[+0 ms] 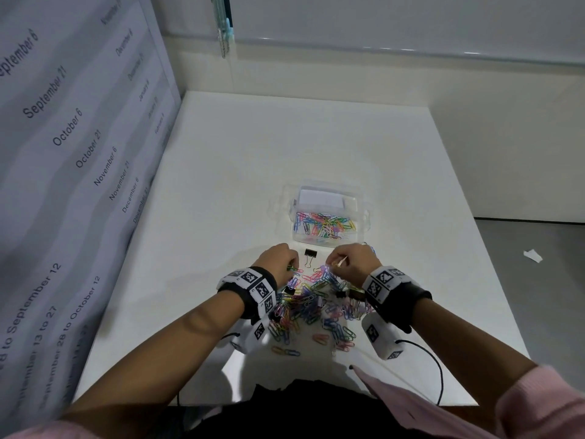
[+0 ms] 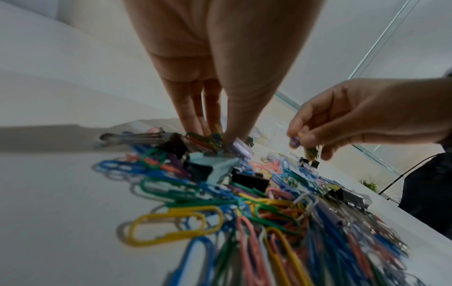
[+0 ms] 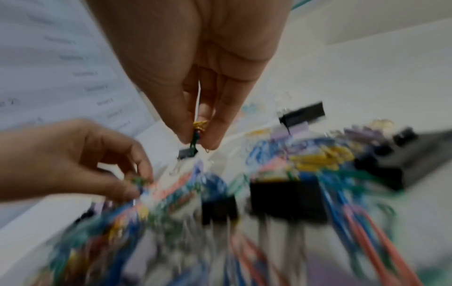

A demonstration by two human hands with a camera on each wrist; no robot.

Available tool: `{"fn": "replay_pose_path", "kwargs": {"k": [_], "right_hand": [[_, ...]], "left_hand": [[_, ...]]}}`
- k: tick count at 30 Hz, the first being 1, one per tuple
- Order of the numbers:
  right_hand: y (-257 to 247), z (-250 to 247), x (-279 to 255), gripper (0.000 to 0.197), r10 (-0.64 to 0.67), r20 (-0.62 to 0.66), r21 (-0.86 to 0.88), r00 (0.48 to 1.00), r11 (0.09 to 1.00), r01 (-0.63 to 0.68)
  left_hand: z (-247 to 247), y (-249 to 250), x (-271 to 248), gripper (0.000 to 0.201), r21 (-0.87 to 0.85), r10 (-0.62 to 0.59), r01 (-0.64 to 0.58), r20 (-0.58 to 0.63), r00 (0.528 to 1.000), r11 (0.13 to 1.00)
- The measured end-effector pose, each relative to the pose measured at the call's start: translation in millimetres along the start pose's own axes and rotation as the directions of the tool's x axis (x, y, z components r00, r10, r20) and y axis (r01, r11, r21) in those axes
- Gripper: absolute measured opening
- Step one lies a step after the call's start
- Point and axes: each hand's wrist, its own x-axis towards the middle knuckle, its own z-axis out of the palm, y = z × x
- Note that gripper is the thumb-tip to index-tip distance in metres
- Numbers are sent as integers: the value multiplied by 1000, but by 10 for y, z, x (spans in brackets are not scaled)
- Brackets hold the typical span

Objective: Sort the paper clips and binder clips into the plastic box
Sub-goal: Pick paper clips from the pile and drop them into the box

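Just nearer than the clear plastic box [image 1: 329,217], whose front compartment holds glossy coloured paper clips, a tangled heap of plastic-coated wire paper clips [image 1: 311,304] and black folded-metal binder clips [image 1: 311,252] lies on the matte white table [image 1: 285,147]. At the heap's box-side edge the left hand [image 1: 278,259] pinches green clips and the right hand [image 1: 351,259] pinches what seems a yellow-green bunch, blurred. Left of the box, a wall chart [image 1: 63,137] reads "October 6", "November 6".

Bare white table [image 1: 253,147] lies all around the clear plastic box [image 1: 361,217]; one black binder clip [image 1: 311,253] sits just before it.
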Motion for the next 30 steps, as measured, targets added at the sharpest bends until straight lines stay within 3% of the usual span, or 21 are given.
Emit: {"fn": "replay_pose_path", "kwargs": {"k": [5,9,15,23,27,30], "right_hand": [[-104,-303,100,14,14,-145,104,989,995,1],[-80,-427,212,27,49,-244,145,969,989,-13],[5,-282,198,29,17,-63,-58,998,998,-21],[39,-124,90,43,-30,-106,-37,994,999,26],[49,-124,56,44,-27,-48,-75,998,997,23],[38,-170,39,46,-57,-29,-124,998,991,53]], "left_hand": [[-56,12,7,12,-38,-7,7,14,1000,999],[-102,40,0,13,-205,-58,53,-18,998,977],[-200,108,32,14,-356,-98,53,-109,989,933],[-452,306,199,25,-540,-106,-9,-183,977,842],[-456,330,273,38,-666,-130,50,-72,989,744],[-434,296,289,39,-654,-133,78,-35,991,753]]}}
